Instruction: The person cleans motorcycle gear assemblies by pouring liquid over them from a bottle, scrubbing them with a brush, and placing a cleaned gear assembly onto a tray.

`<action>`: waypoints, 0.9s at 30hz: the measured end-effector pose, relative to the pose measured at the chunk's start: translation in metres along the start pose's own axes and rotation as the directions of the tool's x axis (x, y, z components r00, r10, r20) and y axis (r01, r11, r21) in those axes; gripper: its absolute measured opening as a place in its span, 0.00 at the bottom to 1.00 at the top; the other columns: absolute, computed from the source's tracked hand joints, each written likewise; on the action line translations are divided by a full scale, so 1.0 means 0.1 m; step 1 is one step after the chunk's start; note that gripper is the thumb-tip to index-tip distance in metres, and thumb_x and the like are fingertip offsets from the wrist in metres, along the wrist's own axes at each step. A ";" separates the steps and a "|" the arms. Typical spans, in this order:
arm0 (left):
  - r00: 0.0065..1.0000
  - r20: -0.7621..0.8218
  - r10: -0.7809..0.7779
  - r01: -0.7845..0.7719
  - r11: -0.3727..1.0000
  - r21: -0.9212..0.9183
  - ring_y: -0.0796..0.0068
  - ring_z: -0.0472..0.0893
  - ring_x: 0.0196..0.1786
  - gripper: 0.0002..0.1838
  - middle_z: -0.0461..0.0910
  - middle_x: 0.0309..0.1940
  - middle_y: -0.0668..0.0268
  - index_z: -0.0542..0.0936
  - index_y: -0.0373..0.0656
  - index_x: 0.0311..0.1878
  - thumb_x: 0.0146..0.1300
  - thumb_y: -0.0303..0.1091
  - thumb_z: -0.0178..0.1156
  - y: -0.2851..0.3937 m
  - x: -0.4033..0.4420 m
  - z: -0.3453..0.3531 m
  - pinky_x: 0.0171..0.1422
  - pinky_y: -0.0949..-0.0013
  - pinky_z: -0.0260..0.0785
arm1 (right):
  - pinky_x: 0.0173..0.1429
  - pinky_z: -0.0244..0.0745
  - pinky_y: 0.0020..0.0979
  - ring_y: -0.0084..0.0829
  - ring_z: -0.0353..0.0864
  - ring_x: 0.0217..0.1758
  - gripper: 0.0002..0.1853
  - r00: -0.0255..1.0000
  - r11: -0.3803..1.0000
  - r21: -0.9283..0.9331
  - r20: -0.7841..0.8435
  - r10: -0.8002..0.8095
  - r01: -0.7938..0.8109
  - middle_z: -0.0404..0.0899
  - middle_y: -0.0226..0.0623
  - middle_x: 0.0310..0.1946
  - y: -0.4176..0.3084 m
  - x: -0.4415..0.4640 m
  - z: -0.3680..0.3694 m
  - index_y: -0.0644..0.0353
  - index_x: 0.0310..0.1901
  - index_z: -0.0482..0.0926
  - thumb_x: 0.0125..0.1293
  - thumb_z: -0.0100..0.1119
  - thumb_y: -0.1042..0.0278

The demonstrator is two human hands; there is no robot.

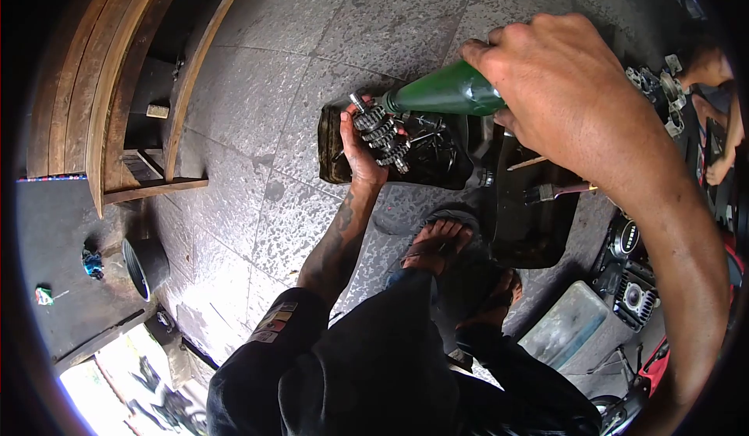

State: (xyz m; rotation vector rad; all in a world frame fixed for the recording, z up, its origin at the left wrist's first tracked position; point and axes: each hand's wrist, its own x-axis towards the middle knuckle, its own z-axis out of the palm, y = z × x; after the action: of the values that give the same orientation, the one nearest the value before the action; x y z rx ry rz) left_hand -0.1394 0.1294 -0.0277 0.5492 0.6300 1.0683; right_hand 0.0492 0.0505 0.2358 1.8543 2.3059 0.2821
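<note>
My left hand (363,163) is wrapped round a metal gear shaft (380,133), a stack of toothed gears on a rod, above a dark tray (335,171). My right hand (538,69) grips a green glass bottle (445,91), tilted nearly level. The bottle's mouth points left and lies close beside the gears; whether they touch I cannot tell. In the tray below are several dark metal parts (429,141), partly hidden by the bottle and my left hand. No liquid is clearly visible leaving the bottle.
A paintbrush (558,192) lies across a second black tray (530,245) to the right. Engine parts (636,295) and a clear plastic bin (567,323) stand lower right. At left are a wooden frame (109,124) and a bucket (148,268). Another person's hand (716,171) shows far right.
</note>
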 end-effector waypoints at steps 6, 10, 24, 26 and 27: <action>0.996 0.006 0.088 -0.088 0.996 0.020 0.66 0.81 0.31 0.29 0.78 0.39 0.62 0.68 0.44 0.58 0.69 0.61 0.46 -0.01 -0.01 0.05 0.34 0.62 0.78 | 0.51 0.75 0.37 0.37 0.83 0.42 0.25 0.997 0.999 -0.025 0.067 -0.041 0.043 0.83 0.38 0.36 -0.01 0.12 -0.21 0.58 0.52 0.79 0.50 0.72 0.68; 0.997 -0.016 0.076 -0.076 0.997 -0.007 0.62 0.81 0.30 0.29 0.79 0.38 0.60 0.68 0.45 0.59 0.70 0.60 0.45 -0.08 0.01 0.00 0.37 0.58 0.78 | 0.51 0.74 0.37 0.38 0.83 0.42 0.25 0.980 1.000 -0.023 0.201 -0.002 0.007 0.83 0.38 0.37 -0.08 0.18 -0.33 0.59 0.53 0.79 0.51 0.71 0.68; 0.998 -0.016 0.066 -0.067 0.996 -0.058 0.64 0.82 0.32 0.35 0.80 0.38 0.54 0.67 0.43 0.60 0.70 0.67 0.35 -0.10 -0.07 0.04 0.39 0.64 0.78 | 0.58 0.68 0.38 0.38 0.79 0.49 0.29 0.988 0.999 0.014 0.151 0.029 -0.031 0.80 0.42 0.49 -0.01 0.14 -0.47 0.59 0.58 0.77 0.51 0.71 0.70; 0.995 -0.045 0.085 -0.086 0.996 -0.023 0.64 0.82 0.33 0.35 0.80 0.39 0.53 0.67 0.42 0.60 0.71 0.66 0.35 -0.10 -0.07 0.03 0.39 0.64 0.77 | 0.58 0.68 0.39 0.39 0.79 0.49 0.29 0.991 1.000 0.007 0.131 0.007 -0.008 0.81 0.42 0.49 0.02 0.14 -0.43 0.59 0.58 0.77 0.51 0.71 0.70; 0.997 -0.009 0.079 -0.079 0.996 -0.033 0.64 0.82 0.33 0.35 0.80 0.38 0.53 0.67 0.42 0.60 0.71 0.66 0.35 -0.10 -0.08 0.02 0.39 0.64 0.77 | 0.55 0.69 0.37 0.35 0.79 0.43 0.22 0.997 1.000 0.011 0.073 -0.010 0.009 0.81 0.39 0.40 0.03 0.15 -0.39 0.60 0.54 0.79 0.55 0.66 0.72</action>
State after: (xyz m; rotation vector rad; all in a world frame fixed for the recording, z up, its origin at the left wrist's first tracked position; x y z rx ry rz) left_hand -0.1352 0.1179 -0.0314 0.5445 0.6001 1.1543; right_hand 0.0388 0.0645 0.2740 1.8263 2.2721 0.1978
